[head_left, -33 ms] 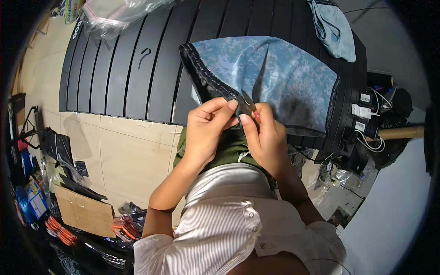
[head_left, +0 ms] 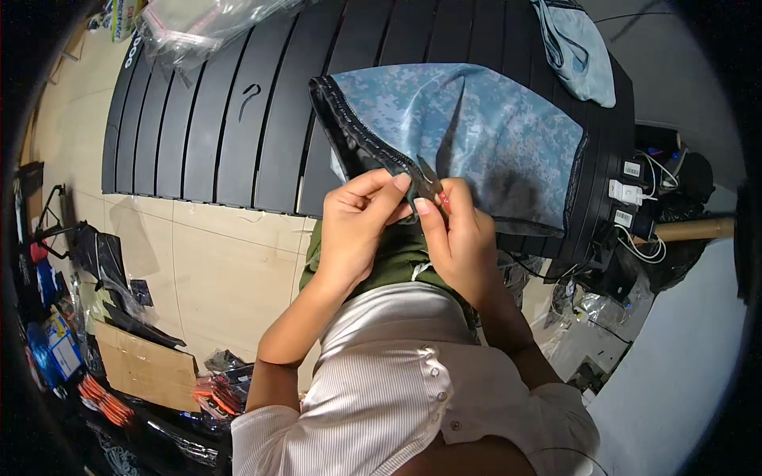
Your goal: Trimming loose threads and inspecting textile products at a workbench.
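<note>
A blue pixel-camouflage fabric piece [head_left: 500, 135] with a dark stitched edging lies across the black slatted surface, its near edge lifted. My left hand [head_left: 361, 218] pinches the near end of that edging between thumb and fingers. In my right hand [head_left: 459, 238] is a small pair of thread snips [head_left: 429, 176], dark-bladed with a bit of red at the grip. The blades point up and away from me, against the fabric close beside the edging. My two thumbs are almost side by side. Whether a thread sits between the blades is too small to tell.
A dark curved strip [head_left: 250, 99] lies on the slats at left. Clear plastic bags [head_left: 210, 32] are at the far left, and a folded light-blue cloth [head_left: 579, 55] at the far right. Chargers with white cables [head_left: 627, 193] sit at the right edge. Cardboard [head_left: 147, 365] lies on the floor.
</note>
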The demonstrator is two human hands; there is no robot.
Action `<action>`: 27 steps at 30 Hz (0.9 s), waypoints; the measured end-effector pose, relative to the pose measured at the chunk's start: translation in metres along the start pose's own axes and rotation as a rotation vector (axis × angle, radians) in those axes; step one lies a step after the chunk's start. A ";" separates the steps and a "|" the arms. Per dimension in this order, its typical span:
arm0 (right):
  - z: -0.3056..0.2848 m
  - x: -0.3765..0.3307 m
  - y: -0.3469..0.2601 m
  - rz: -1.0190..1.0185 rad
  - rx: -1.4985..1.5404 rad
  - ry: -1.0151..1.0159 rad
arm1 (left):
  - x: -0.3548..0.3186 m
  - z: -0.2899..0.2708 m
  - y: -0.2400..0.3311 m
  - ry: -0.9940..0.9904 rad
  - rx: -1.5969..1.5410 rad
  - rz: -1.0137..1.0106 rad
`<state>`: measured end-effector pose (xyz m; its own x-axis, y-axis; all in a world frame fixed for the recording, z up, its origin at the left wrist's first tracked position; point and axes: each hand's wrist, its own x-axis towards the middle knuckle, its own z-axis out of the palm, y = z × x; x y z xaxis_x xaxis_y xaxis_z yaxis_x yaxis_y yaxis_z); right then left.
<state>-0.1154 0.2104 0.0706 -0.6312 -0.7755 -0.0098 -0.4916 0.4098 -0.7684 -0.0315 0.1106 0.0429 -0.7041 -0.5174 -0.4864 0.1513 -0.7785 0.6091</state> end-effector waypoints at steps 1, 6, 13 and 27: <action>-0.001 0.000 0.000 -0.004 -0.013 -0.016 | 0.000 0.000 0.000 -0.005 0.026 0.019; -0.002 0.001 0.002 -0.007 -0.035 -0.029 | -0.001 0.006 0.002 0.052 0.030 -0.004; -0.006 -0.001 -0.001 0.002 -0.022 -0.029 | -0.002 0.000 -0.004 -0.002 0.186 0.109; -0.010 -0.006 0.000 0.028 -0.011 -0.065 | -0.004 -0.003 0.002 -0.078 0.067 -0.021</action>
<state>-0.1181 0.2197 0.0768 -0.6043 -0.7934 -0.0728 -0.4811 0.4361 -0.7605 -0.0268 0.1103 0.0441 -0.7586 -0.4703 -0.4510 0.0912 -0.7620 0.6412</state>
